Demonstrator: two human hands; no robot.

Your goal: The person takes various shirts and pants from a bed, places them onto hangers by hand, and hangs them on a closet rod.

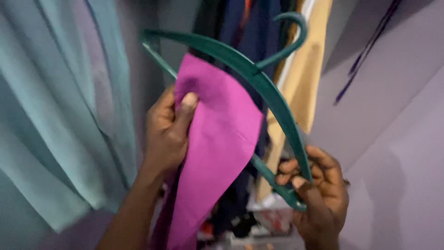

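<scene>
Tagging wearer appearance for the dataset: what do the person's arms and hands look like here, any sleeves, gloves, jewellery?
Both are bare. The left hand shows no glove or ring, and its forearm is uncovered down to the frame's lower edge, no sleeve in view. The right hand is also ungloved, fingers without visible rings; its wrist is cut off by the frame, so a watch or sleeve there cannot be told.

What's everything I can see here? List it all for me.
Hanger: one, green plastic, centre, tilted, hook at upper right.
Cloth: one, magenta, draped across the hanger's bar, hanging down the middle.
Curtain: one, pale teal, along the left.
Hanging clothes: several, dark blue and tan, behind the hanger.
Wall: pale lilac, right side.
Clutter: blurred items low down, too unclear to name.
Left hand: one, pinching the cloth.
Right hand: one, holding the hanger's lower end.
</scene>
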